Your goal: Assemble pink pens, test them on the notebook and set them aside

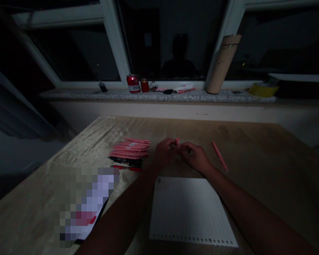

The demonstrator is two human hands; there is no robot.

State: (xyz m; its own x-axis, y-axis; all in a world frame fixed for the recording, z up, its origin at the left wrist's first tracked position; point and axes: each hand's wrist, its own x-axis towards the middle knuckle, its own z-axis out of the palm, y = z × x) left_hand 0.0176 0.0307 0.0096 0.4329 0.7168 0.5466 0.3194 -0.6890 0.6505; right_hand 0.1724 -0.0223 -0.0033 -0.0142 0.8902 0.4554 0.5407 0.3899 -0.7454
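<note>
Both hands meet beyond the notepad, in dim light. My left hand (164,152) is closed in a pinch on a small pink piece (178,141) that stands up from the fingertips; its lower part is hidden. From the other side, my right hand (195,156) is closed too, its thumb and finger pinched at the piece's lower end. Left of my hands lies a stack of pink pens (130,148), with black pens (126,162) and a red pen (127,168) on its near side. A single pink pen (219,156) rests apart to the right.
A lined spiral-edged notepad (191,212) lies between my forearms. To the left is a partly blurred phone-like screen (103,184). On the windowsill (117,95) stand a red can (133,84), a smaller red jar (144,85), a tall tube (223,63) and yellow tape (263,90).
</note>
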